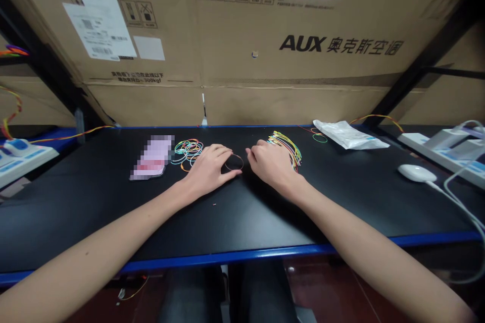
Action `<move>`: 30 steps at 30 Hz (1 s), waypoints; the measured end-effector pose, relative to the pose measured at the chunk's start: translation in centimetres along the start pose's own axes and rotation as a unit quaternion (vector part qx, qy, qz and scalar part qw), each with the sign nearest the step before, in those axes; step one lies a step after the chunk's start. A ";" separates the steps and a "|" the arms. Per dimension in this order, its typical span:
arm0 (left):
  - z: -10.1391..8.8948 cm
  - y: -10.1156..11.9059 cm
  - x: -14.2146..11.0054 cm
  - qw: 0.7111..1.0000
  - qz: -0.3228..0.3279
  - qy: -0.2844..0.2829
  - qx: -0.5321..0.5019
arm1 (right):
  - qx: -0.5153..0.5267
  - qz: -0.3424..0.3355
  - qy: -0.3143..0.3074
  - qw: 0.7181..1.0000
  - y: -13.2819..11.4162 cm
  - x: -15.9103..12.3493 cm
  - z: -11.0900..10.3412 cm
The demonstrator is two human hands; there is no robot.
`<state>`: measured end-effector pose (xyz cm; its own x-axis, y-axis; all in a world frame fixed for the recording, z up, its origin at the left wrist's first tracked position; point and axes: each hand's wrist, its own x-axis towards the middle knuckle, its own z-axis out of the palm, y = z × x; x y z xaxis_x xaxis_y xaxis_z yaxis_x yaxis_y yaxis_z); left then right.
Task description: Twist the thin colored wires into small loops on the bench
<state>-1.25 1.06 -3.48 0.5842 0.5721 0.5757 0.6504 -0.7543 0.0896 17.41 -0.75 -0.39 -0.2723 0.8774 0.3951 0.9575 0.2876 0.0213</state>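
Observation:
My left hand (pixel 209 171) rests on the black tabletop (pixel 242 222), its thumb and fingertips around the near side of a thin brown wire loop (pixel 234 162). My right hand (pixel 269 164) lies just right of that loop, fingers curled. A bundle of yellow, red and green wires (pixel 288 147) fans out from under it. Left of my left hand sits a tangle of multicoloured wire loops (pixel 187 154), beside a pixelated pink-and-lilac packet (pixel 152 157).
A white plastic bag (pixel 350 134) and small wire loops (pixel 320 137) lie at the table's back. A white computer mouse (pixel 417 172) sits at right. White power strips (pixel 22 161) stand at the left edge. A large cardboard box (pixel 288 45) stands behind the table.

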 end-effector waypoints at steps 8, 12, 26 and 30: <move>-0.1 0.1 0.1 1.000 -0.009 0.014 -0.009 | 0.004 -0.043 0.055 0.998 0.2 -0.1 0.4; 0.0 0.0 0.0 1.000 -0.013 0.024 -0.007 | 0.009 -0.080 0.136 0.987 0.1 -0.1 0.4; -0.1 0.1 0.1 0.999 -0.008 0.048 -0.002 | 0.076 -0.106 0.141 0.981 -0.6 -0.4 1.9; -0.1 0.0 0.1 0.999 0.002 0.054 0.003 | 0.124 -0.108 0.152 0.975 -0.5 -0.3 1.9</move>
<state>-1.24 1.09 -3.28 0.5316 0.5310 0.6599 0.6509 -0.7546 0.0828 16.84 -0.45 -2.23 -0.3871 0.6425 0.6613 0.8189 0.5692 -0.0736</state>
